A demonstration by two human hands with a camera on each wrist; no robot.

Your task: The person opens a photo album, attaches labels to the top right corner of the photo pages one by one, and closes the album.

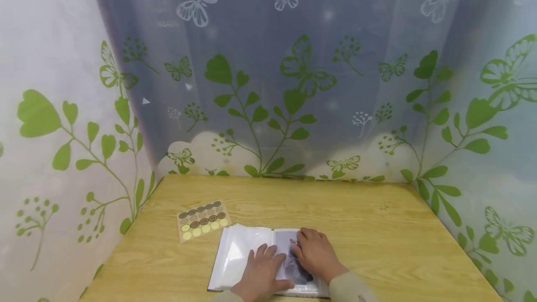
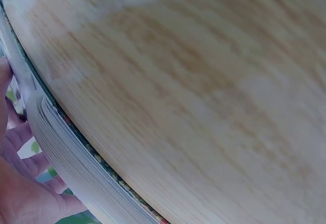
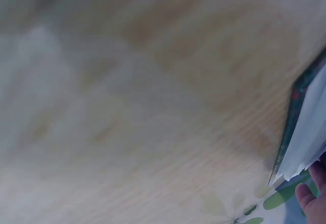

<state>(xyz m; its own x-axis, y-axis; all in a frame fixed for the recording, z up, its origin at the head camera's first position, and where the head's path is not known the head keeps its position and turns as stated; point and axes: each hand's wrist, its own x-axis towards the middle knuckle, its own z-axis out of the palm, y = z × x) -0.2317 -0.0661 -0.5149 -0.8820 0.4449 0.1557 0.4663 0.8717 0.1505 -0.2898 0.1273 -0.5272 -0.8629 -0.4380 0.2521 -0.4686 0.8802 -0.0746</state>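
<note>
An open photo album (image 1: 241, 250) with clear-pocketed pages lies flat near the table's front side. On its right page is a grey-blue photo (image 1: 299, 273), partly covered by both hands. My left hand (image 1: 261, 271), fingers spread, rests across the middle of the album and the photo's left edge. The right hand (image 1: 315, 253) lies over the photo's upper right part with bent fingers; its thumb and fingertips touch the page. The left wrist view shows the album's thick stack of pages (image 2: 76, 147) beside the fingers. In the right wrist view, the dark cover edge (image 3: 290, 119) appears beside the fingers.
A sheet of round stickers (image 1: 203, 220), in brown and yellow rows, lies left of and behind the album on the wood-grain table (image 1: 398, 246). Curtains (image 1: 260, 83) with green leaves and butterflies enclose the table at the back and both sides.
</note>
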